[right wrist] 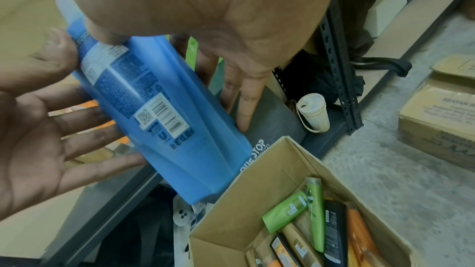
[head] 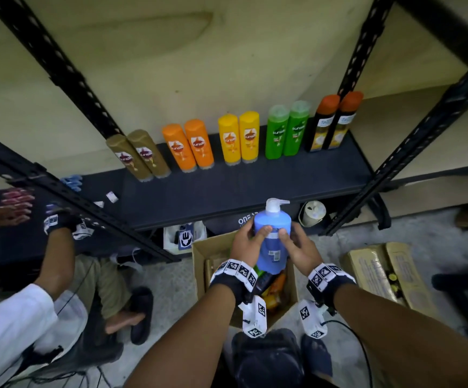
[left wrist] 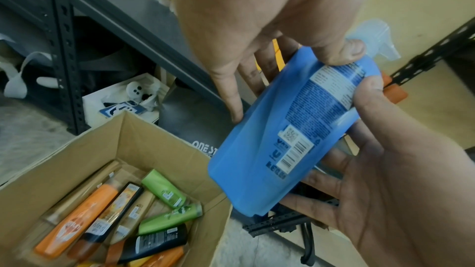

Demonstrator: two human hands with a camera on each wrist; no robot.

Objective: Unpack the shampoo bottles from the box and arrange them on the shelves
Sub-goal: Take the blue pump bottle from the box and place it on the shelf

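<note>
- Head view: both hands clasp the blue pump bottle above the open box, the left hand and right hand on opposite sides, thumbs across its back label. Ahead of the hands, the shelf carries paired bottles.
- Left wrist view: beneath the hands, more bottles lie loose in the box.
- Right wrist view: the pump head looks blurred, probably intact.
- Step, as I judge: lifting out. Next: carry it forward and stand it upright on bare shelf.

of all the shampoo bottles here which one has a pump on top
The big blue bottle, held between the left hand and right hand above the box. It has a white pump; the bottles on the shelf have plain caps.
</note>
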